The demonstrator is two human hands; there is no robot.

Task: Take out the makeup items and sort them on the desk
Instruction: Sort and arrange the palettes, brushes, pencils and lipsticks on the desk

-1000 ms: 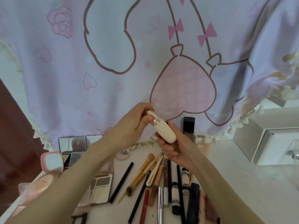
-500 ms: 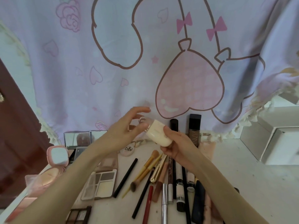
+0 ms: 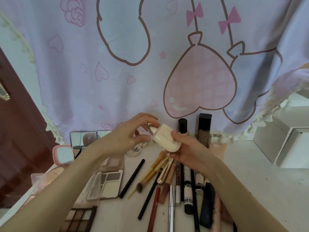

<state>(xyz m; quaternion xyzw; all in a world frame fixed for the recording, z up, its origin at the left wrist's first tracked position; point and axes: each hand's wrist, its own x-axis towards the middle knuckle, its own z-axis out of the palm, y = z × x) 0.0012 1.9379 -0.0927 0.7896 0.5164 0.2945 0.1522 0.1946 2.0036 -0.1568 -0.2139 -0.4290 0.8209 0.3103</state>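
A stubby cream bottle [image 3: 167, 141] with a clear cap end lies tilted above the desk [image 3: 250, 173], cap toward ten o'clock. The right hand [image 3: 187, 149] grips its base; the left hand [image 3: 127, 136] pinches the cap with thumb and fingers. A second ago it looked longer, more upright.

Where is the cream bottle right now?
Head view, centre: the cream bottle is held above the desk between both hands, right hand gripping its body, left hand at its cap end, just over the brushes.
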